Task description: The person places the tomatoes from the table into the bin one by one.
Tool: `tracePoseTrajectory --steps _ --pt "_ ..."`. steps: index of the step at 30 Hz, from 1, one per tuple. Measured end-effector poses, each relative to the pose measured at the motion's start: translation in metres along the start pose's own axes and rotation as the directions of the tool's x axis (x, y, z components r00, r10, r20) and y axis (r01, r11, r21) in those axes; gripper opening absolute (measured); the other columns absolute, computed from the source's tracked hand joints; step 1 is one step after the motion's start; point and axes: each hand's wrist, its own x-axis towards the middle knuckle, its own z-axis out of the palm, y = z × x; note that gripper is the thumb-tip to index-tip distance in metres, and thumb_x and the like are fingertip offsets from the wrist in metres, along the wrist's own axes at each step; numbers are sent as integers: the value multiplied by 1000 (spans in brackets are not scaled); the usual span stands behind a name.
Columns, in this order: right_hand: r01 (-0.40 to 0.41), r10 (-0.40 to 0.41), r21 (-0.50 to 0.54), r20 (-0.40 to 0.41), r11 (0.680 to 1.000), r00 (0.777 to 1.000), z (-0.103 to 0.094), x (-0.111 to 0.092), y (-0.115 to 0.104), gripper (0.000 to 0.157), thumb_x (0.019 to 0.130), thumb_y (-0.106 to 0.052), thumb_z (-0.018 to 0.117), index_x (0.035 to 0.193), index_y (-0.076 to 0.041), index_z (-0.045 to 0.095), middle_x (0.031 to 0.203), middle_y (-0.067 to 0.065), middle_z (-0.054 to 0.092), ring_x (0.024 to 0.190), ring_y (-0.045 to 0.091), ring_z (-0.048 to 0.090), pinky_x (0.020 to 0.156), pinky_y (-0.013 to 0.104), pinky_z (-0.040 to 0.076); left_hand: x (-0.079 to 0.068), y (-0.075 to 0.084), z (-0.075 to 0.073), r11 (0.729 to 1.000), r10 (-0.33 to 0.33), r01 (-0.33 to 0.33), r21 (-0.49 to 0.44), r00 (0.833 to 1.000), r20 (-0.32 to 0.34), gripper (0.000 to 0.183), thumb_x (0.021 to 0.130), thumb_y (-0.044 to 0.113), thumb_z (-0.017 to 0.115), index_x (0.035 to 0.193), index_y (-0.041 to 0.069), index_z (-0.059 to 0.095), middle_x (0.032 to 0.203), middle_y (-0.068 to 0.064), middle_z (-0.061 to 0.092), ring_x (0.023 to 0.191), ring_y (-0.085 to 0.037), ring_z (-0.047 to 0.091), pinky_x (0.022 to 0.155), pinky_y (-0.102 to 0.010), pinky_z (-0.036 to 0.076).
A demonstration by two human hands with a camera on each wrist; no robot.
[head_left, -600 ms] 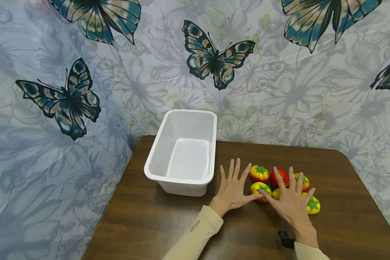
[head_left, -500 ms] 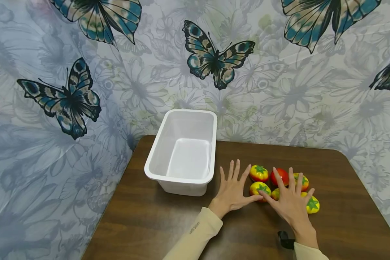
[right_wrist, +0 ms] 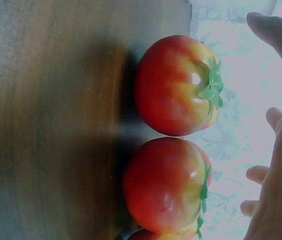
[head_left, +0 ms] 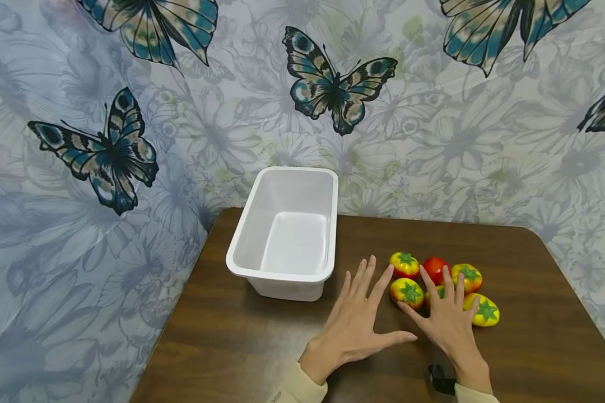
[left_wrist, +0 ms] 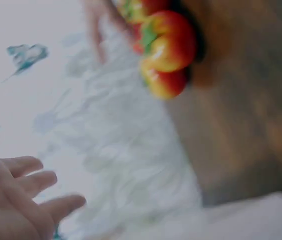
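A butterfly-print backdrop [head_left: 459,140] lines the far edge of the desk [head_left: 539,313]; fingers apart, your left hand [head_left: 350,322] and right hand [head_left: 448,324] hover near tomatoes [head_left: 406,294].

On table [head_left: 222,347] I see tub [head_left: 284,288]; six tomatoes [head_left: 436,269] clustered just past its three o'clock; right hand [head_left: 448,321] at their six; left hand [head_left: 354,323] toward tub's five; backdrop [head_left: 459,140] at twelve.

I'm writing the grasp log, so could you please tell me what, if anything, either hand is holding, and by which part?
Nothing is held: the left hand and right hand are both spread, and the tomatoes rest on the table.
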Motion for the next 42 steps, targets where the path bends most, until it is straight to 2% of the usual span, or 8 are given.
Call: tracePoseTrajectory --steps 8,14,17,21,25,33,38,42 --pt "-27 29 31 -45 999 999 1 -7 11 98 89 -63 71 166 -21 26 165 36 13 150 64 -1 101 92 -1 -12 -28 -76 996 80 -83 -5 969 -234 126 80 68 80 170 22 6 176 -8 0 161 -29 6 127 -52 18" --pt "-77 79 39 -58 996 995 -5 -14 34 100 91 -62 71 167 -19 23 164 36 11 149 65 -2 101 92 0 -40 -87 -125 993 -117 114 -32 912 -394 119 82 90 55 170 21 12 175 -10 9 160 -34 10 121 -66 22" --pt "-120 122 41 -51 992 991 -12 -17 46 99 94 -62 67 168 -18 18 166 36 3 149 65 -7 101 92 -2 -54 -117 -136 973 -227 219 -67 878 -421 117 83 84 62 170 25 11 175 -10 7 160 -36 7 115 -75 25" --pt "-167 169 35 -36 985 985 -20 -21 56 100 96 -62 64 169 -17 11 167 35 -2 149 64 -11 101 92 -3 -73 -148 -142 939 -341 325 -112 843 -416 116 85 63 79 170 26 9 175 -12 2 159 -43 2 113 -79 21" --pt "-192 194 53 -33 980 980 -22 -24 62 100 96 -61 64 168 -16 12 166 37 -1 149 65 -9 101 92 0 -86 -173 -141 898 -439 385 -215 817 -373 113 88 48 81 170 28 6 174 -15 -2 157 -49 -2 111 -83 14" --pt "-239 245 122 -30 963 969 -21 -27 74 99 98 -57 64 168 -13 10 166 37 -3 150 62 -10 105 88 0 -88 -196 -121 821 -517 413 -394 830 -208 116 91 44 80 167 37 -7 174 -10 -11 158 -44 -8 113 -81 14" --pt "-251 257 169 -18 953 966 -20 -25 79 99 98 -52 65 168 -10 9 163 41 3 147 67 1 100 90 11 -84 -196 -110 801 -531 434 -412 833 -155 122 88 42 84 167 38 -9 174 -10 -4 158 -43 6 116 -75 21" --pt "-262 268 209 -4 942 963 -20 -25 84 98 99 -47 65 167 -6 7 161 43 5 142 70 9 96 90 17 -82 -193 -103 788 -551 450 -419 820 -156 124 86 42 87 169 32 -4 174 -11 7 157 -41 17 118 -70 24"
